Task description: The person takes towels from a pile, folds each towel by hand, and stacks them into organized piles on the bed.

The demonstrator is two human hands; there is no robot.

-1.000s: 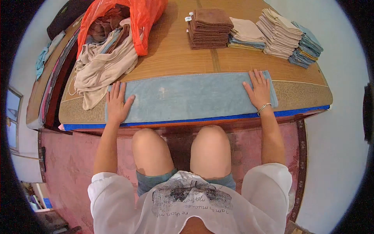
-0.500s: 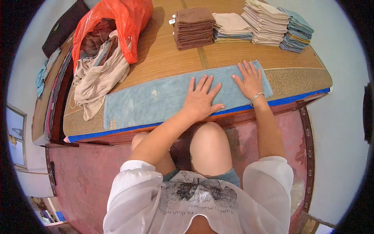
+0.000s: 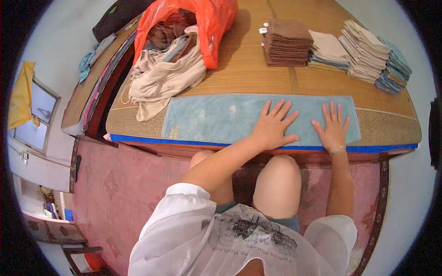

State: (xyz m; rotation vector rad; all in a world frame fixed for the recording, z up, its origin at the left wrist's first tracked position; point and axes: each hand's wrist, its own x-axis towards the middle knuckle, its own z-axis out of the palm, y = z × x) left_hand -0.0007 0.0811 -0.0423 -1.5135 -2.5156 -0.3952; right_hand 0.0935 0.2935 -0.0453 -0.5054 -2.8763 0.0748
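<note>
The person is sitting at the edge of a low table (image 3: 258,83) covered with a woven mat, and a long light blue towel (image 3: 216,118) is lying flat along the near edge. Both hands are pressing down on its right half, palms flat and fingers spread wide, gripping nothing. The left hand (image 3: 272,128) is resting near the middle of the towel, and the right hand (image 3: 332,129), with a thin bracelet at the wrist, is lying just beside it, close to the towel's right end.

A second ago the hands were lying at opposite ends of the towel; since then the left one has been sliding along the cloth toward the right one, so the left half is now lying uncovered. This looks like a smoothing stroke, with the towel being flattened and not yet folded.

Beyond the towel, at the far side of the table, neat stacks of folded cloths are standing in a row: a brown stack (image 3: 286,42), a beige stack (image 3: 328,49), a pale stack (image 3: 366,49) and a blue-grey stack (image 3: 392,71). On the left an orange plastic bag (image 3: 212,23) is spilling a heap of crumpled beige cloth (image 3: 165,78), which is touching the towel's far left corner
</note>
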